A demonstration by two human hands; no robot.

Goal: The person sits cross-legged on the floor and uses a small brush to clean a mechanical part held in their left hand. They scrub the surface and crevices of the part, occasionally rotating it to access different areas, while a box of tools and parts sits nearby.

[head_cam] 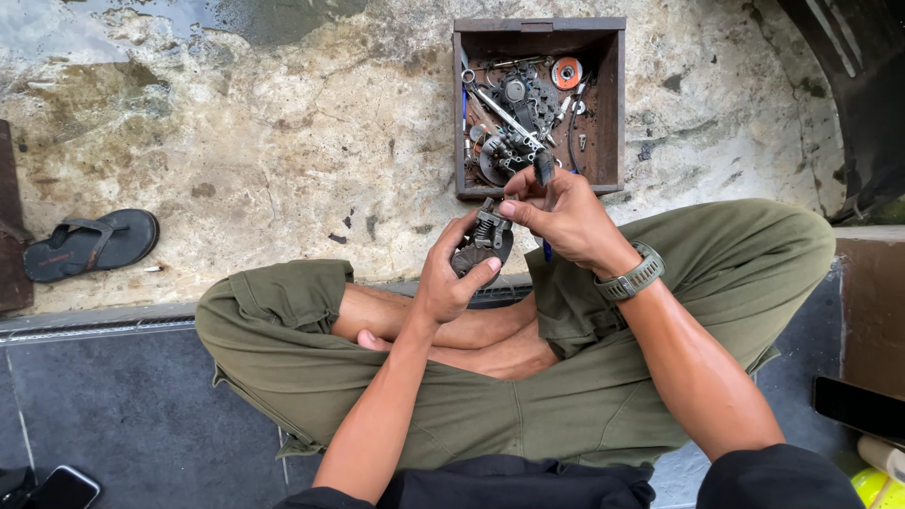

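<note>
I sit cross-legged in olive trousers. My left hand [448,278] is shut on a dark, greasy metal part [483,247] with springs on its top, held over my knees. My right hand [563,219], with a grey watch on its wrist, is closed around a black-handled tool [544,170] that has a blue end showing below the fist. Its fingertips touch the top of the metal part. Both hands hover just in front of a rusty brown wooden tray.
The open tray [611,104] on stained concrete holds several wrenches, gears and an orange disc [566,73]. A dark sandal [92,243] lies left. Phones rest at bottom left [61,488] and right [860,407]. A dark tyre [860,85] curves at the top right.
</note>
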